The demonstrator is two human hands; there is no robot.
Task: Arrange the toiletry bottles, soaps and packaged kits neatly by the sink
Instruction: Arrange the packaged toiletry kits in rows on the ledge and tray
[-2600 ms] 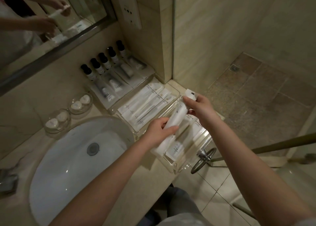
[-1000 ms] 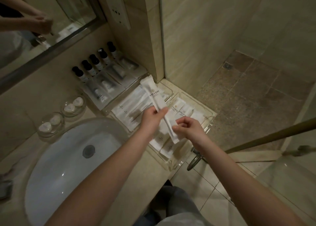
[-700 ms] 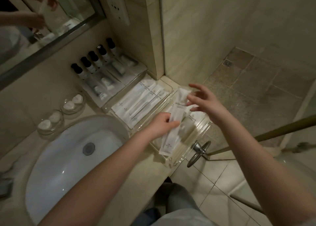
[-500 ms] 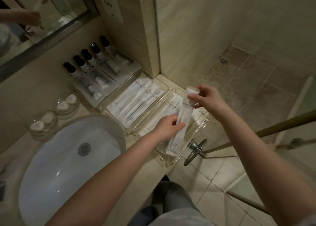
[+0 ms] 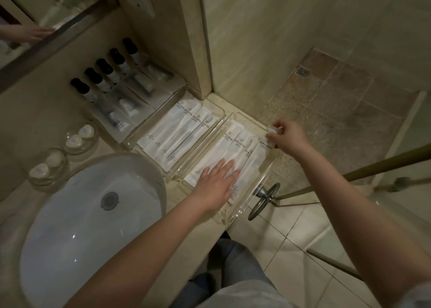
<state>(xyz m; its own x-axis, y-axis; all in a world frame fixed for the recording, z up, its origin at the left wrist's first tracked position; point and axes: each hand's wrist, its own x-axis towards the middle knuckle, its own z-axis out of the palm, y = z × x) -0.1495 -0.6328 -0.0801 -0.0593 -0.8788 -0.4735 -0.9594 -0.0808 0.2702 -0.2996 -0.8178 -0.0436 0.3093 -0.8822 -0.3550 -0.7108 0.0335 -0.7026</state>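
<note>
A beige stone tabletop [image 5: 173, 192] is wrapping round a white oval sink [image 5: 70, 226] in dim light. In the nearer clear tray [image 5: 261, 186], at the tabletop's right edge, long white paper packets [image 5: 235, 142] are lying side by side, printed ends pointing toward the wall. The left hand [image 5: 217, 184] is pressing flat on them, fingers straight, its grip apart. The right hand [image 5: 288, 136] is pinching the top end of the rightmost packet [image 5: 256, 156], its grip clamped on it. The left palm is hiding the packets' lower ends, and the print is too small to read. A second clear tray [image 5: 218, 111] is holding more packets. Black-capped bottles [image 5: 102, 74] are standing by the wall, blurred, and round soaps [image 5: 77, 137] are sitting in glass dishes.
</note>
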